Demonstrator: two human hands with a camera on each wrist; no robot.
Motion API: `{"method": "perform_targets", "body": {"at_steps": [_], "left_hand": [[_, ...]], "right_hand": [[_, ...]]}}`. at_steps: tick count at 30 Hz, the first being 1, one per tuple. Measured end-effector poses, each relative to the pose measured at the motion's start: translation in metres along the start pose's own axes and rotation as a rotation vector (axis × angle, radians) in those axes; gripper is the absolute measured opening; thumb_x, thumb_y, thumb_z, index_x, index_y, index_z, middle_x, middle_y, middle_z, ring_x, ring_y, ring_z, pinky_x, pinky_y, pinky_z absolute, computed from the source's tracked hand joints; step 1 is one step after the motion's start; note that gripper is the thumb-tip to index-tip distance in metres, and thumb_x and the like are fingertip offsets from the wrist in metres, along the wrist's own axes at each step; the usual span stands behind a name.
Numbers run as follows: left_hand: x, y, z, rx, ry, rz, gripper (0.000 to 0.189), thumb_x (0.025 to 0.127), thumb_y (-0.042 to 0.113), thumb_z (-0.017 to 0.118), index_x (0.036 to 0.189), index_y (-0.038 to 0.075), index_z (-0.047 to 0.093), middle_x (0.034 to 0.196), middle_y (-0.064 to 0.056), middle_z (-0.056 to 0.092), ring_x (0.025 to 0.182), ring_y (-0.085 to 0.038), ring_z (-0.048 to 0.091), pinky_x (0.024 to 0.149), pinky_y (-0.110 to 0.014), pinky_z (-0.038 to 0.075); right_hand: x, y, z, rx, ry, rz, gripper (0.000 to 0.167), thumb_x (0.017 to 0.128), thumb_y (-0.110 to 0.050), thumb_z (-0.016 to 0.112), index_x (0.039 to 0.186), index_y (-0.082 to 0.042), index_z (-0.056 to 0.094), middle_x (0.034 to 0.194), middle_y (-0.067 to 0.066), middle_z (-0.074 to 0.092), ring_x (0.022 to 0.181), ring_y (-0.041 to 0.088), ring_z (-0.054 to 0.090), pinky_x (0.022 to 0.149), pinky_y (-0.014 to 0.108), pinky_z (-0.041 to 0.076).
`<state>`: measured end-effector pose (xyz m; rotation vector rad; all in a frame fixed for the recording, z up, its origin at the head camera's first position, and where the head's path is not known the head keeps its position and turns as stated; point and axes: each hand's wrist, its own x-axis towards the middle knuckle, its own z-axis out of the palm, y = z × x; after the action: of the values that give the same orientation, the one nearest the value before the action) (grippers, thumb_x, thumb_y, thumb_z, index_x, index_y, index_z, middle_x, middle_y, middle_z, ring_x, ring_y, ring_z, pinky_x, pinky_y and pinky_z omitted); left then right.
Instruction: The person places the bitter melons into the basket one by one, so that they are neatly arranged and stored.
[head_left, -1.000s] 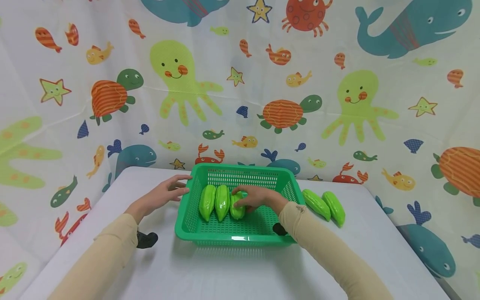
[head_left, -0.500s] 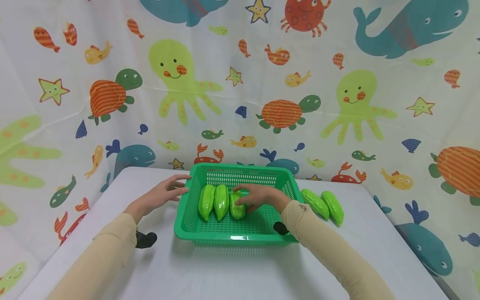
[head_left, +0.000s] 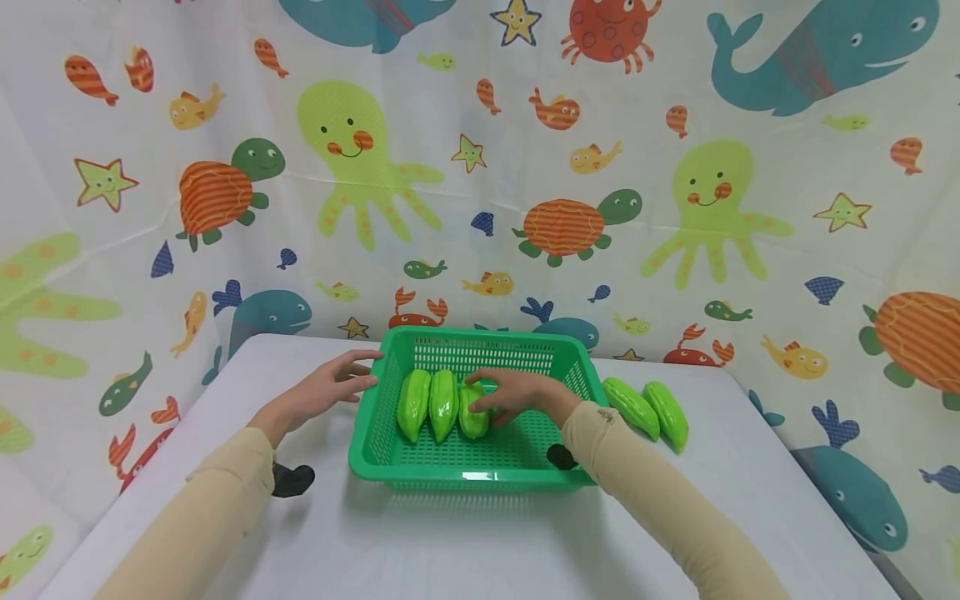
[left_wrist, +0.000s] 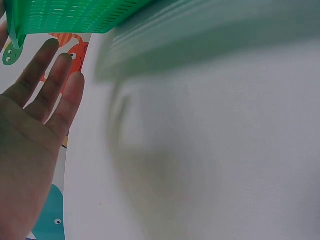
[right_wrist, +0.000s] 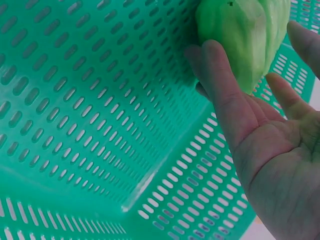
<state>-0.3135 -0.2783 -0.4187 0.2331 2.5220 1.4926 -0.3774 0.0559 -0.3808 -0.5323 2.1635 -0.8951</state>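
A green plastic basket (head_left: 480, 476) stands on the white-covered table. Inside, toward its left, a bitter melon (head_left: 414, 405) and a second bitter melon (head_left: 443, 407) lie side by side, both ribbed and glossy. My right hand (head_left: 515, 395) reaches into the basket and holds a third bitter melon (right_wrist: 242, 37), thumb and fingers on its two sides; part of this one is hidden by the hand. At the basket's left wall is my left hand (head_left: 324, 390), fingers extended toward the rim. The left wrist view shows that left hand (left_wrist: 37, 130) with straight fingers, holding nothing.
Two more bitter melons lie on the table just right of the basket, one nearer (head_left: 632, 407) and one farther out (head_left: 667, 416). A sea-animal print curtain (head_left: 480, 167) hangs behind the table (head_left: 450, 542).
Almost nothing differs. The head view has shifted very slightly. My right hand stays at the third bitter melon and my left hand stays beside the basket's left rim.
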Motion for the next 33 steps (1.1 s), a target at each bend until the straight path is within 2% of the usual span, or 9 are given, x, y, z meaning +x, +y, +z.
{"method": "perform_targets", "body": {"at_steps": [3,7,11,14,17,24,33], "left_hand": [[0.000,0.001,0.000,0.002,-0.001,0.003,0.067,0.097,0.046,0.057,0.152,0.020,0.030,0.147,-0.024,0.039,0.132,-0.042,0.043,0.099,-0.052,0.048],[0.001,0.001,0.000,0.002,0.001,0.003,0.067,0.097,0.046,0.057,0.152,0.020,0.030,0.147,-0.024,0.039,0.132,-0.042,0.043,0.099,-0.052,0.048],[0.000,0.000,0.001,0.003,0.004,-0.005,0.068,0.096,0.046,0.058,0.152,0.020,0.030,0.147,-0.024,0.039,0.131,-0.042,0.044,0.099,-0.052,0.049],[0.000,0.000,0.001,0.003,0.004,-0.006,0.068,0.096,0.046,0.058,0.152,0.020,0.031,0.147,-0.024,0.039,0.131,-0.042,0.044,0.099,-0.052,0.048],[0.000,0.001,0.001,0.005,0.005,-0.002,0.067,0.096,0.046,0.058,0.152,0.020,0.031,0.146,-0.023,0.040,0.130,-0.041,0.045,0.099,-0.053,0.048],[0.000,0.001,0.001,0.008,0.001,0.002,0.067,0.097,0.045,0.057,0.152,0.020,0.031,0.145,-0.024,0.041,0.130,-0.041,0.046,0.100,-0.053,0.047],[0.000,-0.001,0.001,-0.003,-0.004,0.011,0.065,0.097,0.044,0.057,0.152,0.020,0.031,0.145,-0.023,0.041,0.130,-0.041,0.045,0.100,-0.053,0.047]], "right_hand": [[-0.004,-0.001,-0.003,0.008,0.004,0.007,0.062,0.093,-0.022,0.068,0.148,-0.016,0.040,0.155,0.019,0.027,0.101,0.033,0.066,0.086,0.043,0.057],[-0.012,-0.004,-0.010,-0.024,0.022,0.021,0.065,0.094,-0.025,0.068,0.150,-0.013,0.037,0.148,0.021,0.039,0.106,0.034,0.065,0.089,0.041,0.056],[-0.024,-0.006,-0.017,-0.186,0.064,-0.003,0.066,0.094,-0.033,0.066,0.149,-0.010,0.038,0.140,0.021,0.050,0.113,0.032,0.062,0.092,0.041,0.054],[-0.036,-0.007,-0.023,-0.345,0.144,-0.044,0.067,0.092,-0.040,0.067,0.146,-0.009,0.042,0.138,0.020,0.053,0.121,0.033,0.056,0.097,0.045,0.050],[-0.053,-0.006,-0.031,-0.427,0.235,-0.072,0.068,0.090,-0.044,0.068,0.144,-0.011,0.045,0.138,0.018,0.055,0.127,0.033,0.051,0.101,0.049,0.046],[-0.092,0.002,-0.047,-0.359,0.350,-0.079,0.069,0.091,-0.043,0.067,0.147,-0.011,0.041,0.140,0.018,0.052,0.126,0.036,0.051,0.100,0.053,0.045],[-0.129,0.034,-0.063,-0.222,0.449,-0.146,0.071,0.093,-0.042,0.065,0.148,-0.008,0.036,0.142,0.022,0.047,0.129,0.042,0.047,0.098,0.053,0.048]]}}
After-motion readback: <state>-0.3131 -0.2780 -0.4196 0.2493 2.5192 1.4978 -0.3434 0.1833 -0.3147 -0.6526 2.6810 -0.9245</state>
